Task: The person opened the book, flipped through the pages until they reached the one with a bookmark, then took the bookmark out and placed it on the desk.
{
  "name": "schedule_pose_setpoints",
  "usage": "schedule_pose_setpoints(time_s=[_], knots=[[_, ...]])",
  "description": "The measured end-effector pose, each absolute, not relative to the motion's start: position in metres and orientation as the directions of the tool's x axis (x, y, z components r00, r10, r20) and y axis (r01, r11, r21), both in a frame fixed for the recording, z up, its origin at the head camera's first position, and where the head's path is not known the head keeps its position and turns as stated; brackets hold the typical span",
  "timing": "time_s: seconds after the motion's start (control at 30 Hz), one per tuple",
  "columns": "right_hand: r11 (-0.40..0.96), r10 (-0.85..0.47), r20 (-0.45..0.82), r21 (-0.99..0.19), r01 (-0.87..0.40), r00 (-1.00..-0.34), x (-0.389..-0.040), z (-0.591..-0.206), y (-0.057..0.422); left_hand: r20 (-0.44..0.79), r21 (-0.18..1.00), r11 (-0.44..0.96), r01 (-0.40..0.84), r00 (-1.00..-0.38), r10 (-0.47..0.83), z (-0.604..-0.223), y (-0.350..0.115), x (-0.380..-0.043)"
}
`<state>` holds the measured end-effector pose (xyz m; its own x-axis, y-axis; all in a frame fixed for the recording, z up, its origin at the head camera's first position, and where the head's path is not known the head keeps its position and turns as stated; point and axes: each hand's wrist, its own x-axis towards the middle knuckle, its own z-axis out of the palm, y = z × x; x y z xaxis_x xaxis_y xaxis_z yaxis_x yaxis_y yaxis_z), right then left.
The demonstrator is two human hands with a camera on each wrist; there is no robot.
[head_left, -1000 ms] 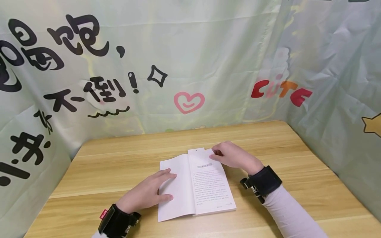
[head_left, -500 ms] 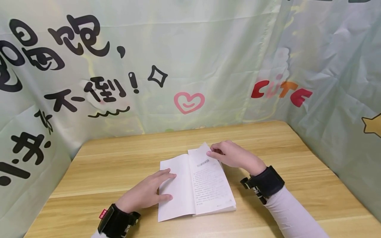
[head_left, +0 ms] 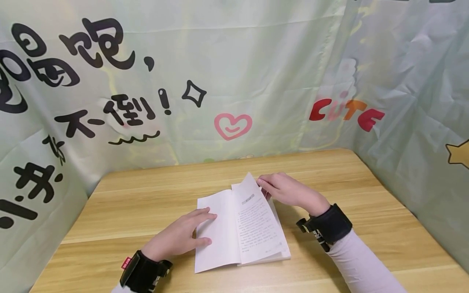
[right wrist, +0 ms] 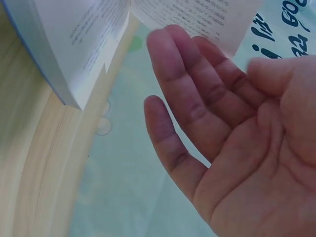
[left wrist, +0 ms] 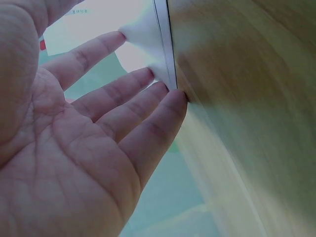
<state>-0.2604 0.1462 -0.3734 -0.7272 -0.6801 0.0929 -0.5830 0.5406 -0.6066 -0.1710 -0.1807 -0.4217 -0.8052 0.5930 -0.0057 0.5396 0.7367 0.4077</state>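
Observation:
An open paperback book (head_left: 216, 244) lies on the wooden table, its left side blank. The left hand (head_left: 181, 234), fingers spread, rests on that blank side; in the left wrist view its little fingertip is at the book's edge (left wrist: 165, 44). On the right side a printed page (head_left: 253, 211) is lifted and bowed, its top corner rising. At the page's right edge is the right hand (head_left: 287, 189). In the right wrist view, its fairly straight fingers (right wrist: 197, 94) overlap the underside of the raised page (right wrist: 202, 17), with the thumb near the page's corner.
The table (head_left: 146, 191) runs back to a pale green printed cloth (head_left: 275, 81) hung behind and at both sides. Both wrists wear black straps, the right strap (head_left: 329, 224) beside the book. The right sleeve is pale.
The right-hand page has lifted from nearly flat, its top corner moving up and left. The right hand's thumb has shifted from over the page to its edge. The left hand stays put.

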Motion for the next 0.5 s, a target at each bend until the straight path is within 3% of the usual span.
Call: schedule_pose_setpoints(time_s=[0.3,0.5], knots=[[0.515,-0.722,0.062,-0.617,-0.595,-0.689,-0.2587,-0.3736,0.1477,-0.009,0.402,0.74,0.539,-0.806,0.592,-0.4222,-0.1807,-0.1717],[0.559,-0.716,0.042,-0.565,-0.607,-0.697,-0.2559,-0.373,0.1444,0.018,0.401,0.731,0.553,-0.802,0.597,-0.4226,-0.1816,-0.1727]])
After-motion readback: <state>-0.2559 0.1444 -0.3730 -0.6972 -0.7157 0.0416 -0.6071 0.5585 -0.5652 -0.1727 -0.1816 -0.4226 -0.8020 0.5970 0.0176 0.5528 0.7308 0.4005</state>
